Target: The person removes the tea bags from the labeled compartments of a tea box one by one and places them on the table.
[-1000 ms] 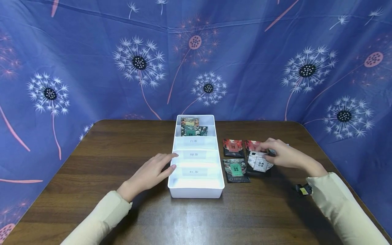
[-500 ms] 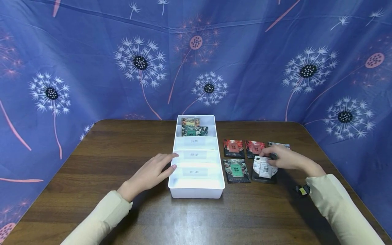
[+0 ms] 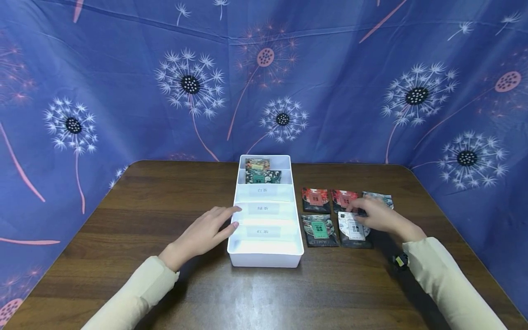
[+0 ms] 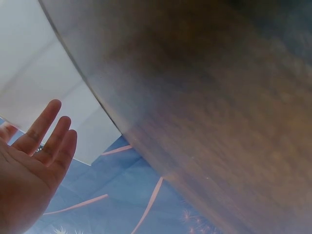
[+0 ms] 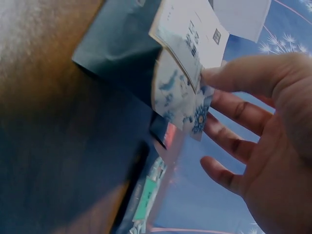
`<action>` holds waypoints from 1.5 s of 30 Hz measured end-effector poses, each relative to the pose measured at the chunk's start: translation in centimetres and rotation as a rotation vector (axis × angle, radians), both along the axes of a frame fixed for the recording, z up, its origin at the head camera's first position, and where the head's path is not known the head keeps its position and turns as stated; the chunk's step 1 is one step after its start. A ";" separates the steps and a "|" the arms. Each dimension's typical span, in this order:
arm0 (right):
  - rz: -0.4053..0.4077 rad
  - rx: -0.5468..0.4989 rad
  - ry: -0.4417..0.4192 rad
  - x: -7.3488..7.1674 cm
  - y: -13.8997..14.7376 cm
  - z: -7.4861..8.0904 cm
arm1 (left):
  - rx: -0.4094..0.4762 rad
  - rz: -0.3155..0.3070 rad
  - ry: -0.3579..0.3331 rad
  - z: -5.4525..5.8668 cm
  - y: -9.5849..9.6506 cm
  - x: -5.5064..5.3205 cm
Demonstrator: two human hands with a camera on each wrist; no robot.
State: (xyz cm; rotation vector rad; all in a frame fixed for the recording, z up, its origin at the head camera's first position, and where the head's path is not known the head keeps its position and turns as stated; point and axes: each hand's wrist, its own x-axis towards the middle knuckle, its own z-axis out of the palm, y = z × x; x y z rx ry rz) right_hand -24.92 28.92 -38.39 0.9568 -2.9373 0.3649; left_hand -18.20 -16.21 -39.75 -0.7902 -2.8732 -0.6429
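My right hand (image 3: 381,219) pinches the upper right part of a white-and-black tea packet (image 3: 352,233) at the front right of the packet group. In the right wrist view the thumb lies on the face of this packet (image 5: 180,87) and fingers are behind it. With its fingers fairly straight, my left hand (image 3: 202,236) touches the left rim of a white divided box (image 3: 264,260). In the left wrist view those fingers (image 4: 46,122) overlap the white box wall (image 4: 92,131). Labels mark three of the box's slots.
Two red tea packets (image 3: 316,200) (image 3: 343,200) lie behind a green one (image 3: 319,230), right of the box. A bluish packet (image 3: 383,199) lies partly behind my right hand. Two packets (image 3: 264,176) stand in the back of the box. A patterned blue cloth (image 3: 330,91) hangs behind the table.
The white-and-black packet has moved toward me and slightly right, with my right hand on it. More of the red and bluish packets behind now shows. My left hand stays at the box.
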 end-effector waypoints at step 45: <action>0.047 -0.189 0.089 -1.5 -5.0 0.9 | 0.001 -0.005 0.007 0.0 0.0 0.0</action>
